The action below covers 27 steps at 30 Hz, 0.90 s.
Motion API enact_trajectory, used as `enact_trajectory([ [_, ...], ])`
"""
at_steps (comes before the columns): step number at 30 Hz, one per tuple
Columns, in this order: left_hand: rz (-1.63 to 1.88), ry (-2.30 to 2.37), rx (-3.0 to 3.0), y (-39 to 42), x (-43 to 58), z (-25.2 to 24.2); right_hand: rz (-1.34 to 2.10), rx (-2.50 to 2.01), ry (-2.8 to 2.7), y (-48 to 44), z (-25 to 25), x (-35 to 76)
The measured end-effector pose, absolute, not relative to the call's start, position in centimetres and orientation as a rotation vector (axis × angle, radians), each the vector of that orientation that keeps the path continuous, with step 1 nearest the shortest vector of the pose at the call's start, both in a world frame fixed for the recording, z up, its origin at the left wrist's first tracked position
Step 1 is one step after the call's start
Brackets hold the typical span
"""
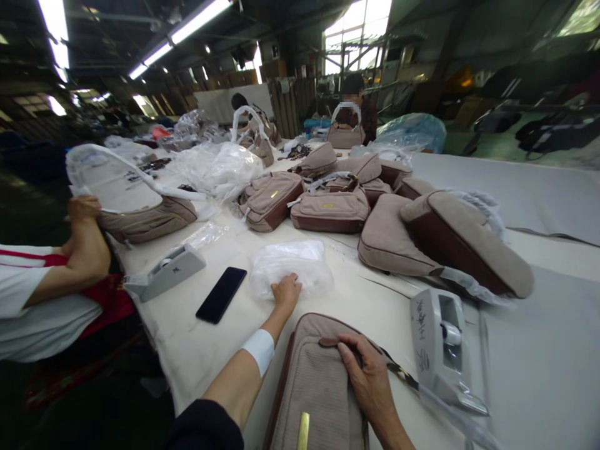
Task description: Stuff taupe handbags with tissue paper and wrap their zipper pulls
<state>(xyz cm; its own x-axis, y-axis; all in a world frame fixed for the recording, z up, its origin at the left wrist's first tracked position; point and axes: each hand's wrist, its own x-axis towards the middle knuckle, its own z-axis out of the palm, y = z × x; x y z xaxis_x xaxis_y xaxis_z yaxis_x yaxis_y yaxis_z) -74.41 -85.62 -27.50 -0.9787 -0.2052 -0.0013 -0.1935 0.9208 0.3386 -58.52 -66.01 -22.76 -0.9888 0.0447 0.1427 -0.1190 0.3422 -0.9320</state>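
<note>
Directly before me lies a beige fabric handbag with brown trim and a gold plate on its front. My right hand is closed on its upper right edge, thumb and fingertips by a brown leather tab. My left hand reaches forward to a stack of clear plastic bags, with its curled fingers pinching the near edge. The strap of the handbag runs off to the right, partly wrapped in plastic.
Grey tape dispensers stand right and left, beside a black phone. Several similar handbags are piled beyond. At left, a co-worker's hand touches a handbag with a wrapped strap. Other people work at the far end.
</note>
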Motion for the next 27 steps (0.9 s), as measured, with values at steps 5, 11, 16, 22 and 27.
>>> enact_trajectory([
  [5,-0.637,-2.980,0.140,-87.2,-71.6,-27.8,1.736,0.095,-2.441,-66.1,-22.3,-58.5],
  [11,-0.914,-2.768,0.031,-89.0,-68.0,-25.3,1.739,0.076,-2.461,-65.9,-22.6,-58.5],
  [16,-1.268,-2.680,-0.032,-88.9,-62.8,-21.0,1.682,0.072,-2.496,-65.8,-21.3,-58.8],
  [22,-1.950,-2.500,-0.201,-86.7,-58.8,-16.0,2.083,-0.068,-2.463,-67.2,-15.8,-59.5],
  [27,-2.431,-2.335,-0.214,-85.1,-58.0,-15.0,2.275,0.072,-2.468,-68.6,-13.6,-59.1],
])
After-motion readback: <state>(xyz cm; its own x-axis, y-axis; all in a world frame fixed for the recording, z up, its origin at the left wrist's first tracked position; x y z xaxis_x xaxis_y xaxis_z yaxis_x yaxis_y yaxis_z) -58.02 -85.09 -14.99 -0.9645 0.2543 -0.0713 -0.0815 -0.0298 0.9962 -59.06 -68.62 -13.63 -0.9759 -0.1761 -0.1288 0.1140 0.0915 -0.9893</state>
